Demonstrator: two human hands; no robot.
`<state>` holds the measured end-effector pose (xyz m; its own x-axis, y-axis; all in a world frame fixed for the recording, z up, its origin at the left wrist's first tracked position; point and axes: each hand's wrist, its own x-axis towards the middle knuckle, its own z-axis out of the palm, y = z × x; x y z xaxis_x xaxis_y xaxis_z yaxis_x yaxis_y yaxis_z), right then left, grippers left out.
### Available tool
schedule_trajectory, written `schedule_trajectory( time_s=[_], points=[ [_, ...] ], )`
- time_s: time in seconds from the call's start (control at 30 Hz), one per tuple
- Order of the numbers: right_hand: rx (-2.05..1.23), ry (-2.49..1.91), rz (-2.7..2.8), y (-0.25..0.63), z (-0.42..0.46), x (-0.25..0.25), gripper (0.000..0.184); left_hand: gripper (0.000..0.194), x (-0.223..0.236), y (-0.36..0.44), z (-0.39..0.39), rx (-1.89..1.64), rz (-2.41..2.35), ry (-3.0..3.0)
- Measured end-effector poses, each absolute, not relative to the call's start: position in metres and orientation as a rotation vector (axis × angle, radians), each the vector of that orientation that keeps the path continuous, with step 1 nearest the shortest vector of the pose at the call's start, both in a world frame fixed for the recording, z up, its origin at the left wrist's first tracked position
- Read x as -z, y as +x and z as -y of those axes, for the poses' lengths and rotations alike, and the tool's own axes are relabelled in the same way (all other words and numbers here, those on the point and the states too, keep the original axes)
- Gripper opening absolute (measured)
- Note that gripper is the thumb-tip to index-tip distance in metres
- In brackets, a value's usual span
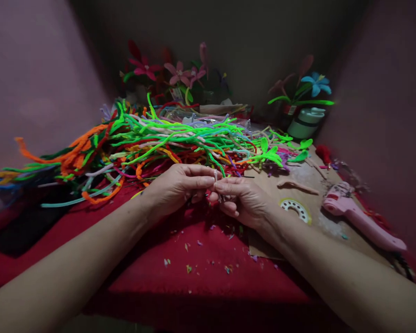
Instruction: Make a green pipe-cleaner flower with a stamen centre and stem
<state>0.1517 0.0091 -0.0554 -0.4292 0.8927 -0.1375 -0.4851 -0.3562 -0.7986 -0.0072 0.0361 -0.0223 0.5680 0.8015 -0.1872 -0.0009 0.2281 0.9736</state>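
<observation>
A table spread with a deep red cloth (152, 273) carries a wide, tangled heap of fuzzy pipe-cleaner stems (180, 134) in neon green, orange, red and white, lying just beyond the hands. At the right lies a flat sheet of brown cardboard (263, 182), and on it a pale pink plastic glue gun (364, 224), apart from the right forearm. The left hand (176, 187) pinches between thumb and forefinger, and the right hand (244, 199) meets it, thumb and fingertips gathered on the same small thing. On the cardboard, near the right hand, rest a bent beige fuzzy stick (298, 187) and a white ring pierced with holes (301, 208). The thing in hand, a thin whitish-pink fuzzy piece (215, 175), is held between the two sets of fingertips above the cloth; its lower part is hard to make out. So slight a piece could slip or bend out of shape if the pinch loosens or presses unevenly. Dropped, it might be lost among the tiny coloured clippings (189, 268) on the cloth, or snag in the heap so close by.
</observation>
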Motion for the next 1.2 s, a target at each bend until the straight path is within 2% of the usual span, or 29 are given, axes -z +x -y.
schedule_trajectory(
  time_s=[0.23,1.0,1.2],
  points=[
    [-1.953,-0.678,0.907,0.151,-0.009,0.056,0.011,0.007,0.024,-0.006,-0.034,-0.687,-0.762,1.128],
    [-1.924,-0.871,0.931,0.145,-0.002,0.05,0.016,0.01,0.034,-0.008,-0.021,-0.74,-0.705,1.038],
    [-1.964,-0.901,1.011,0.144,0.003,0.049,0.018,0.011,0.015,-0.025,-0.032,-0.519,-0.889,1.412]
  ],
)
